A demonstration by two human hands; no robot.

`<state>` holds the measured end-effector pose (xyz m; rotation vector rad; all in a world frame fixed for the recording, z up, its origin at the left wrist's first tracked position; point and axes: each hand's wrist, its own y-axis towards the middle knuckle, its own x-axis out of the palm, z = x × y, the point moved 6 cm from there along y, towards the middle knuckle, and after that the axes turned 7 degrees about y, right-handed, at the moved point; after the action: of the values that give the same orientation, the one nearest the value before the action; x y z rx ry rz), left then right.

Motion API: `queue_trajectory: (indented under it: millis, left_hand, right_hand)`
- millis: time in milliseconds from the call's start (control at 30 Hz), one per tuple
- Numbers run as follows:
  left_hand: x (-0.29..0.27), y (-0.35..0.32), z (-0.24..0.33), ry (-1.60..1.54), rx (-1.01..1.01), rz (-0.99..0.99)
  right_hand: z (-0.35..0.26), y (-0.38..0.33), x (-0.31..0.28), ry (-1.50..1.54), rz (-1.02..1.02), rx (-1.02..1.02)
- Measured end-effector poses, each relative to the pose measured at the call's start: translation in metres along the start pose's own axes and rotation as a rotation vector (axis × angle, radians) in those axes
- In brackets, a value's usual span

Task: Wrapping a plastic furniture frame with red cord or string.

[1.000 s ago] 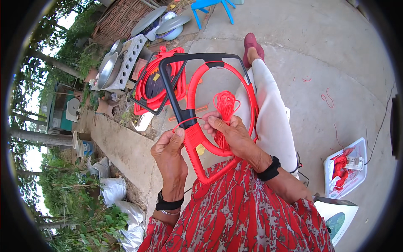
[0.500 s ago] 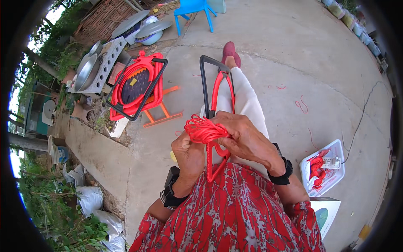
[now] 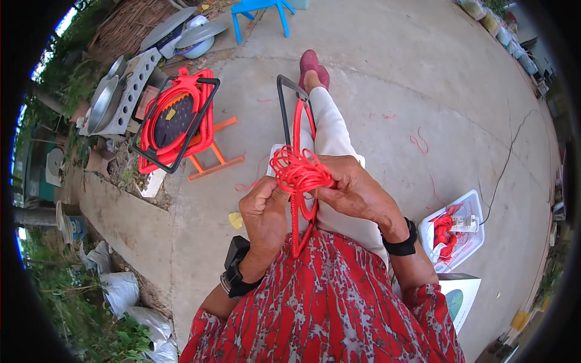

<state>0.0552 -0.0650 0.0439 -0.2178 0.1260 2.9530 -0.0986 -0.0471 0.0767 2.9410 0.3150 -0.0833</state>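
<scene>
Scene: a seated person in a red patterned dress worked over the lap on a concrete yard floor (image 3: 387, 91).
Left hand (image 3: 264, 212): its fingers were closed on the near side of a loose bundle of thin red cord (image 3: 298, 172).
Right hand (image 3: 357, 192): its fingers were curled shut around the bundle's far side.
Thing: the cord sat in tangled loops just above a red plastic reel with a black metal frame (image 3: 296, 130), held upright edge-on between the knees.
Handling: the loops looked best kept pinched together and fed evenly, lest strands slip and knot.
Nearby: a second red cord reel on an orange stand (image 3: 175, 124) stood well apart at the left.
</scene>
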Motion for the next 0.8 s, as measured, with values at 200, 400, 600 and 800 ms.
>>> queue_trajectory:
  millis: [200,400,600,800]
  left_hand:
    - [-0.003,0.002,-0.003,0.04,0.056,-0.015]
    - [-0.003,0.002,0.017,0.08,-0.062,0.018]
    - [-0.011,0.0,0.022,0.129,-0.057,0.063]
    - [-0.001,0.001,0.031,0.179,-0.048,0.043]
  right_hand:
    - [-0.005,-0.006,0.002,0.045,0.074,-0.028]
    - [0.028,-0.03,-0.024,0.642,0.52,0.237]
    - [0.053,-0.039,-0.002,0.778,0.543,0.297]
    - [0.028,-0.037,0.005,0.816,0.444,0.302]
